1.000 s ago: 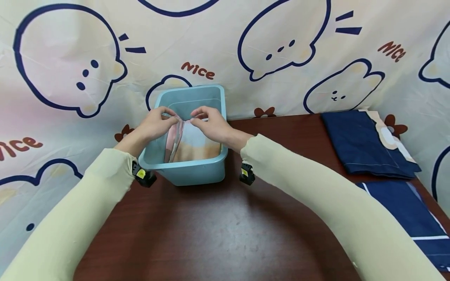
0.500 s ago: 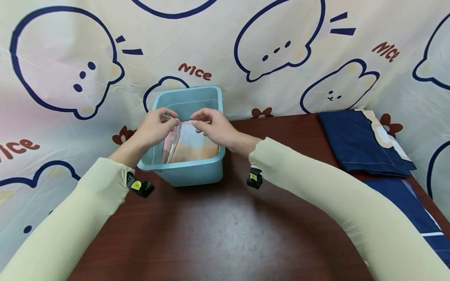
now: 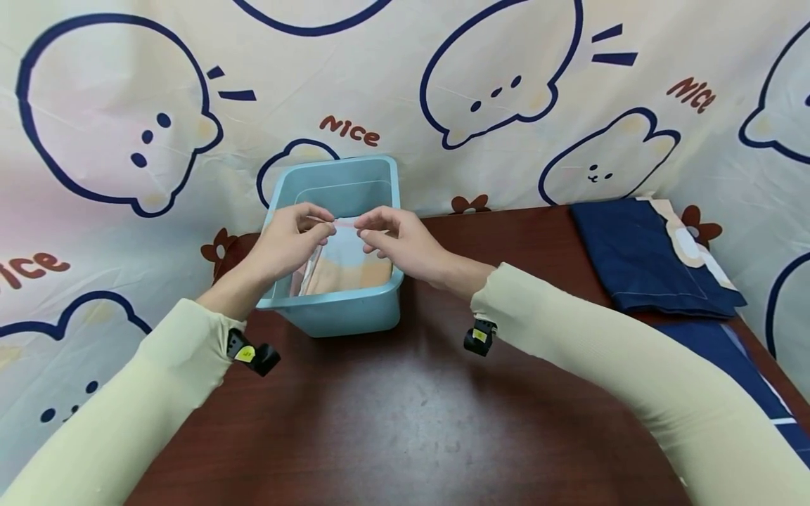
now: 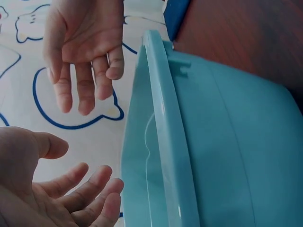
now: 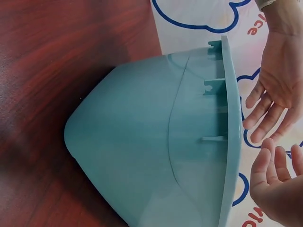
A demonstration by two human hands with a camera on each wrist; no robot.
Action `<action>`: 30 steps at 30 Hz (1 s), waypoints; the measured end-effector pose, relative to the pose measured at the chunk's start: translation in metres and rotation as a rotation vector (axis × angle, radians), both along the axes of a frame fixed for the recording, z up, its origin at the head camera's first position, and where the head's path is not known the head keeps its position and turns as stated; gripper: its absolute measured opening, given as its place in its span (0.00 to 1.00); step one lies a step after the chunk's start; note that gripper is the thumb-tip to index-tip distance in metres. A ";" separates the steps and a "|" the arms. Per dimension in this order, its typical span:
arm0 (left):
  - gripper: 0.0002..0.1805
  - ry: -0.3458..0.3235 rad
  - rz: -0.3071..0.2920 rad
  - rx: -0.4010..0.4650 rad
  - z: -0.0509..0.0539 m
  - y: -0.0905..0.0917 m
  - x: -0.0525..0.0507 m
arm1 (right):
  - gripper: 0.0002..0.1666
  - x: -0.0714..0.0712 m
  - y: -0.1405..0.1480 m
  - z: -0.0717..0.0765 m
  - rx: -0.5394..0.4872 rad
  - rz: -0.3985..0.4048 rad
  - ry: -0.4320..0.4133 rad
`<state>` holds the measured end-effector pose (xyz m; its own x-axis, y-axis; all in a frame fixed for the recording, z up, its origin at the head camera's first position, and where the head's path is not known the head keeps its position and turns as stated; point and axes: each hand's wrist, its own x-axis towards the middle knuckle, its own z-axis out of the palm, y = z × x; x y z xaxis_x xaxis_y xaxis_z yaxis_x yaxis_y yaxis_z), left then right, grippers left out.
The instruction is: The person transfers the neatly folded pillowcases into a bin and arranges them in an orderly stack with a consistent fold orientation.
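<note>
My left hand point(image 3: 294, 239) and right hand point(image 3: 405, 242) hover over a light blue plastic bin point(image 3: 342, 316) in the head view. Folded cloths stand inside: a pale blue and peach cloth point(image 3: 348, 273), with a pinkish one at its left, partly hidden by my left hand. In the left wrist view, the left hand point(image 4: 61, 189) has loose, spread fingers with nothing between them. The right hand point(image 5: 279, 179) in the right wrist view is likewise relaxed and holds nothing, just outside the bin's rim point(image 5: 232, 123).
The bin stands on a dark brown table point(image 3: 405, 422) against a patterned cloth backdrop point(image 3: 392, 84). To the right lies a folded navy cloth point(image 3: 639, 260), and a second navy cloth point(image 3: 728, 365) is partly covered by the right sleeve point(image 3: 607, 351).
Both hands have come off the cloths' top edge and drawn slightly toward me, the right one also to the right. The cloths remain standing in the bin.
</note>
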<state>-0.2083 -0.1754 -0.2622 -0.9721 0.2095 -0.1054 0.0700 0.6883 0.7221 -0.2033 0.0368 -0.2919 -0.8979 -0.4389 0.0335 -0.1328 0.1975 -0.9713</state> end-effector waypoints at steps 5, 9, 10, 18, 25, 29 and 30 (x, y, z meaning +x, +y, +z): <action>0.20 0.013 -0.022 0.018 0.003 0.008 0.008 | 0.15 0.006 0.008 -0.002 -0.029 -0.005 -0.001; 0.19 0.000 -0.065 0.030 0.004 0.013 0.014 | 0.15 0.012 0.016 -0.004 -0.055 -0.001 0.002; 0.19 -0.005 -0.077 0.037 0.004 0.014 0.016 | 0.15 0.014 0.018 -0.005 -0.057 -0.003 0.000; 0.18 -0.049 -0.126 0.102 0.003 0.025 0.024 | 0.15 0.025 0.036 -0.010 -0.090 0.000 0.025; 0.17 -0.054 -0.147 0.148 -0.002 0.031 0.030 | 0.16 0.031 0.050 -0.016 -0.078 -0.005 0.047; 0.16 -0.041 -0.156 0.154 -0.005 0.034 0.032 | 0.17 0.034 0.057 -0.019 -0.060 -0.007 0.055; 0.16 -0.042 -0.159 0.159 -0.005 0.035 0.033 | 0.17 0.034 0.059 -0.019 -0.057 -0.009 0.056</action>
